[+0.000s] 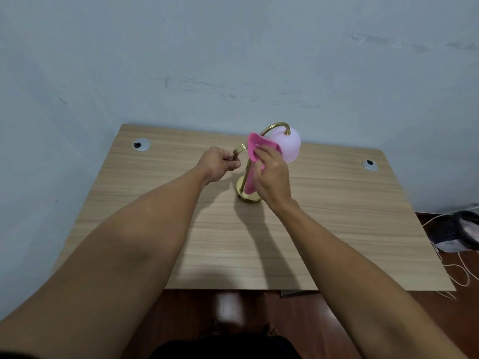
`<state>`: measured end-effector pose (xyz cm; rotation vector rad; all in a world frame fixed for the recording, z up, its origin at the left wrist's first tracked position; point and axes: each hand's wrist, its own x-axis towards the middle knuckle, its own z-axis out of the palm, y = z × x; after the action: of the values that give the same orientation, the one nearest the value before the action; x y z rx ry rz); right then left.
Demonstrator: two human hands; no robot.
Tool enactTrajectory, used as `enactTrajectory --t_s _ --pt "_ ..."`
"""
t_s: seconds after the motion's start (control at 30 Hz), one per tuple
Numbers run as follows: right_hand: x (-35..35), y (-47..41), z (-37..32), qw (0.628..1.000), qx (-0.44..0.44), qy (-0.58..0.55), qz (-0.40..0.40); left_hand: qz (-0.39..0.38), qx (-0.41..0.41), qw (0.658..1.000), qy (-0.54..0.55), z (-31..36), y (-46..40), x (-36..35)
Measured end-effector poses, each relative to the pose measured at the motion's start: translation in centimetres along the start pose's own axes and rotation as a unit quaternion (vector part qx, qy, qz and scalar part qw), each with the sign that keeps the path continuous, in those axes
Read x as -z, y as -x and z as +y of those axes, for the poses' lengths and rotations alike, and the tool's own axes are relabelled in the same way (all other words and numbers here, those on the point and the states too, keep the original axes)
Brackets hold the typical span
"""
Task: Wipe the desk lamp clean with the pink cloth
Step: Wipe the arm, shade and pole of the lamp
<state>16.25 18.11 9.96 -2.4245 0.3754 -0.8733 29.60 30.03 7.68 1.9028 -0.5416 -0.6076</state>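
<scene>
Both hands were busy: the left hand (217,164) pinched the desk lamp (259,161)'s brass arm, while the right hand (270,174) pressed the pink cloth (252,151) against its shade (289,146) just beyond; wiping looked midway, base (246,196) seemingly pending.

One desk lamp (259,161) stands at the frame's centre, with one pale shade (287,146) and one round brass base (246,196). One pink cloth (255,154) lies against it. Two hands are in view: the left hand (217,164) and the right hand (270,177). One wooden desk (337,229) carries two round cable holes, one upper left (141,144), one far right (370,165)
</scene>
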Motion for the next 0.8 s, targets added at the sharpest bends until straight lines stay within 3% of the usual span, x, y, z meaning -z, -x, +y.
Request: enactTrajectory --t_s 0.07,0.13,0.23,0.37,0.57,0.73,0.8 --pt "0.2 0.7 -0.1 0.992 -0.081 -0.064 0.067 -0.003 -0.001 1.000 -0.010 -0.2 -0.2 0.2" --pt "0.4 1.0 -0.5 0.991 -0.073 -0.072 0.088 -0.010 -0.004 1.000 -0.014 -0.3 -0.3 0.3" --pt "0.2 0.5 -1.6 0.998 0.043 -0.037 0.012 -0.014 -0.006 1.000 -0.008 -0.2 -0.2 0.2" --pt "-1.1 -0.3 -1.7 0.976 0.160 0.095 -0.110 -0.013 -0.019 1.000 -0.015 0.5 0.3 0.1" --pt "-1.0 0.0 -0.4 0.990 0.121 0.056 -0.046 -0.010 -0.001 1.000 0.011 0.0 0.0 0.0" --pt "0.2 1.0 0.4 0.998 -0.022 -0.036 0.038 -0.009 0.003 1.000 0.001 -0.1 -0.2 0.1" --pt "0.7 1.1 0.2 0.997 -0.027 -0.047 0.061 -0.013 0.002 1.000 0.002 -0.1 -0.3 0.3"
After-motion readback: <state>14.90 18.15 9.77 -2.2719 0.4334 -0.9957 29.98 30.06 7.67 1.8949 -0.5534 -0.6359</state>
